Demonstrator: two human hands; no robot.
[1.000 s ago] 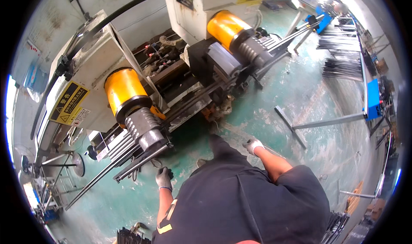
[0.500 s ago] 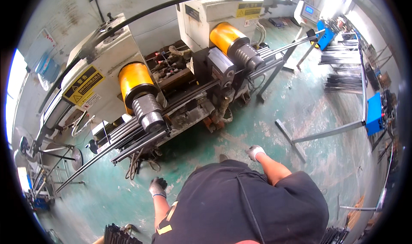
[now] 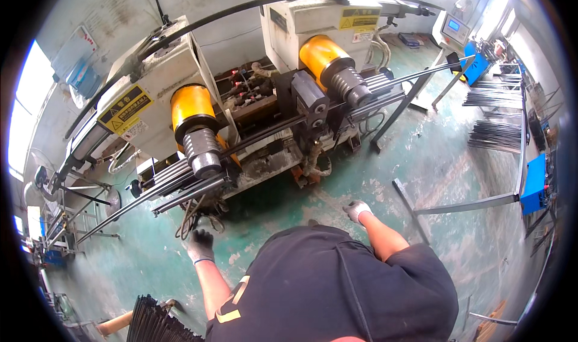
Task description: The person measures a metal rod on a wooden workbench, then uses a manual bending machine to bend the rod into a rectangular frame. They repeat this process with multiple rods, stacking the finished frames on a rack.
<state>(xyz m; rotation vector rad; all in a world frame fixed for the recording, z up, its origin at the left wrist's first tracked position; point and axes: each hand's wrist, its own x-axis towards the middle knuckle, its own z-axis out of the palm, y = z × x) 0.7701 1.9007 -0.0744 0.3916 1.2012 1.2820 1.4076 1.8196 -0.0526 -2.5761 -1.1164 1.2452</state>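
Left hand point(image 3: 200, 246), gloved, just beside the cables point(image 3: 188, 217) under the machine's point(image 3: 308, 99) left end. Right hand point(image 3: 357, 211), also gloved, over the floor point(image 3: 135, 276), left of the stand foot point(image 3: 411, 211), apart. Can't tell either grip, spread or closed. Machine sits ahead, two yellow cylinders point(image 3: 192, 105). Black bars point(image 3: 153, 324) lower left.
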